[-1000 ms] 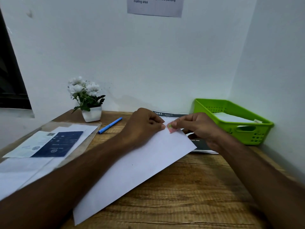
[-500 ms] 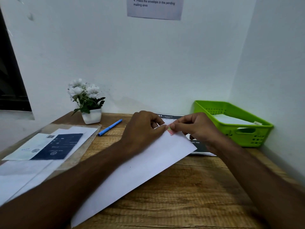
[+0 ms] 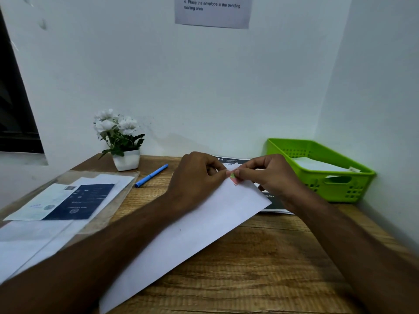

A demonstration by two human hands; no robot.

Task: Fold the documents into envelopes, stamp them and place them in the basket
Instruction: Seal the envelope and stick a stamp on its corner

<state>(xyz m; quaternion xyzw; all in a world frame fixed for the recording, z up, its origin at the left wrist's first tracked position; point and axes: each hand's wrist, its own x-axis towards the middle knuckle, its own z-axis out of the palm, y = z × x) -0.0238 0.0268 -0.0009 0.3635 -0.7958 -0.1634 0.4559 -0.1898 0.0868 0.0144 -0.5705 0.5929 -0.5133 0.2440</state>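
A long white envelope [image 3: 195, 232] lies slanted across the wooden desk [image 3: 260, 268]. At its far corner sits a small pink and green stamp [image 3: 233, 177]. My left hand [image 3: 197, 177] and my right hand [image 3: 269, 175] meet over that corner, fingers curled, fingertips pinching the stamp against the envelope. The green plastic basket [image 3: 340, 189] stands at the back right, holding a white envelope [image 3: 317, 165].
A dark printed sheet [image 3: 275, 203] lies under the envelope's far end. A blue pen [image 3: 151, 175] and a white potted flower [image 3: 121, 141] stand at the back left. A clear tray with documents [image 3: 68, 200] fills the left side. Walls close the back and right.
Both hands stay at the envelope's far corner. The fingertips have closed a little tighter over the stamp, and the view has tilted slightly.
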